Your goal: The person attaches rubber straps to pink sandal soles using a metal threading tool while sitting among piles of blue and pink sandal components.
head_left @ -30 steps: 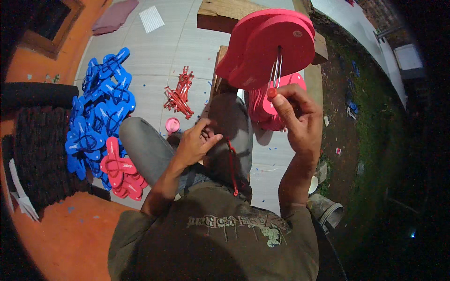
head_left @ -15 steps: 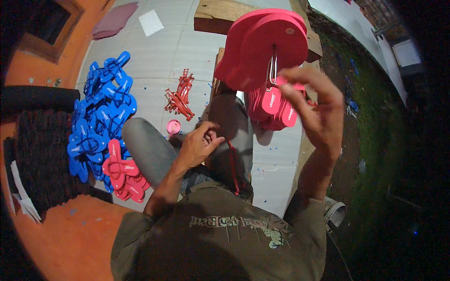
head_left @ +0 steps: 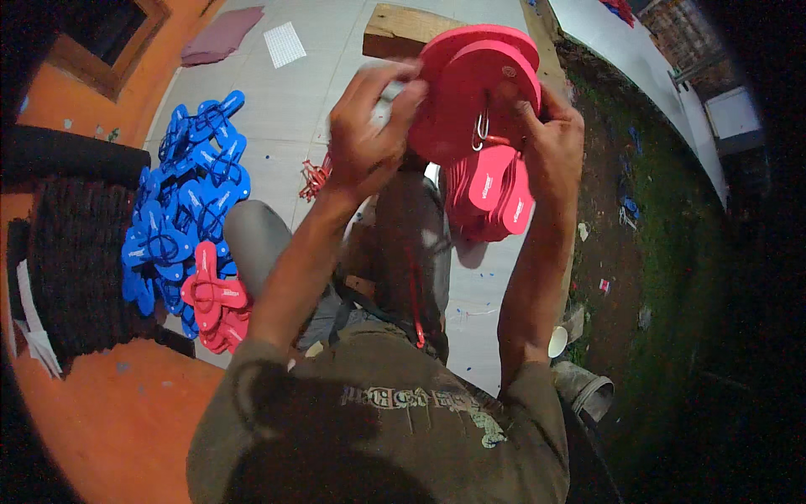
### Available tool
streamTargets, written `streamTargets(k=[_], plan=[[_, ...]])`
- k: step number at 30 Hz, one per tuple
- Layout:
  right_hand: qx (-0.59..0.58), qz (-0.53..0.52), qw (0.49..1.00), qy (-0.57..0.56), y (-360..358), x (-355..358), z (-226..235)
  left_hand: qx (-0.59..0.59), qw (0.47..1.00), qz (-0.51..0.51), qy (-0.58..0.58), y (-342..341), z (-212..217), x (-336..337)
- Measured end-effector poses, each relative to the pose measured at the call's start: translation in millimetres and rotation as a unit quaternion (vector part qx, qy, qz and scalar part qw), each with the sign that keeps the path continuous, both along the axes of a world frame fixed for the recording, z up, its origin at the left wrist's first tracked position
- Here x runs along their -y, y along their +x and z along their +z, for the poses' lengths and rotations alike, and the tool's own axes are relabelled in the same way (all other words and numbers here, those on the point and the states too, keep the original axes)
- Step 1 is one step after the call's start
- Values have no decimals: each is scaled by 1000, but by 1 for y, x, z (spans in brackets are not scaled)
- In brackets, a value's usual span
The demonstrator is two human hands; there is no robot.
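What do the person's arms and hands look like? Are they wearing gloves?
No gloves! The left hand and right hand are bare, and so are the forearms. No watch or bracelet shows. The short, loose sleeves are dark olive-brown, like the T-shirt, which has pale printing on it.

Sandal soles (head_left: 449, 109) matt, foam-like; wire loop (head_left: 478, 147) shiny metal; beam (head_left: 403, 32) grainy wood.

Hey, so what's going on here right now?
A seated person has the right hand on the right edge of some stacked red soles; the left hand, blurred, is by their left edge. A metal wire loop sticks out of the front sole, a red strap by its end. Blue flip-flops lie heaped on the left.
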State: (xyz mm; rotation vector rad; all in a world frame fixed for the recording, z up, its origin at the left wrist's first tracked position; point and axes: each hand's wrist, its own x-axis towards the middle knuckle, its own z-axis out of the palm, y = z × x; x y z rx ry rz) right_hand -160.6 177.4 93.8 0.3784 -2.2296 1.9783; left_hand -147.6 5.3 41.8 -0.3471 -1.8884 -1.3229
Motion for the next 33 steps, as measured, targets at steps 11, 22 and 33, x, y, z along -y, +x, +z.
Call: streamTargets(k=[11, 22, 33], plan=[[-54, -1, 996, 73, 16, 2, 5, 65, 971, -149, 176, -28, 2, -47], [19, 33, 980, -195, 89, -13, -73, 310, 916, -248, 54, 97, -59, 2], [-200, 39, 926, 318, 86, -1, -68, 190, 840, -97, -499, 81, 33, 31]])
